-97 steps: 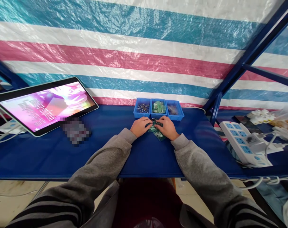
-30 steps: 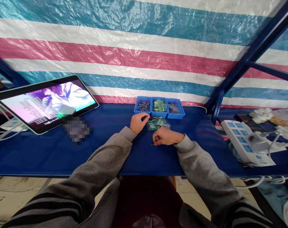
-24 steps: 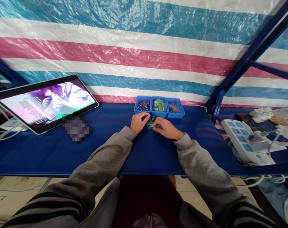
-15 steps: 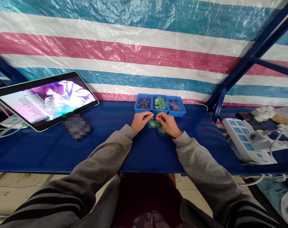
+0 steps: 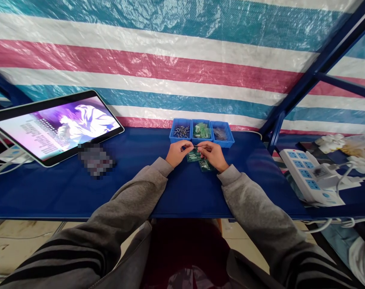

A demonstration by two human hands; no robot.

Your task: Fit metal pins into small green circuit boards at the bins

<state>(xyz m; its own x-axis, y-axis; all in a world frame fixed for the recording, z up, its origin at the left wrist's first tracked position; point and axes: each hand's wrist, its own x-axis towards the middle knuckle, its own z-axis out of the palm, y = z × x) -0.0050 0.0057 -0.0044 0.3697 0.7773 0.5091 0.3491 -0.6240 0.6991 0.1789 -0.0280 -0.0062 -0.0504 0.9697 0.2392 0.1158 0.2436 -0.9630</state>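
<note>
My left hand (image 5: 178, 153) and my right hand (image 5: 213, 155) meet fingertip to fingertip just in front of the blue bins. Both are pinched closed on something small and thin whose kind I cannot make out. Below the fingers, green circuit boards (image 5: 193, 156) lie on the blue table; another circuit board (image 5: 205, 165) is partly under my right hand. The left bin (image 5: 172, 137) holds several small metal-and-dark parts. Small green boards fill the middle bin (image 5: 197, 141), and the right bin (image 5: 230, 140) has greyish clear pieces in it.
A tablet (image 5: 57, 126) with a lit screen leans at the left of the blue table (image 5: 134, 192), a pixelated item (image 5: 96, 160) before it. On the right lies a white power strip (image 5: 305, 176) with plugged-in adapters and cables. A striped sheet (image 5: 158, 68) hangs behind, beside a blue frame post (image 5: 303, 88).
Both hands stay together over the boards with only slight finger movement. The whole view has shifted a little.
</note>
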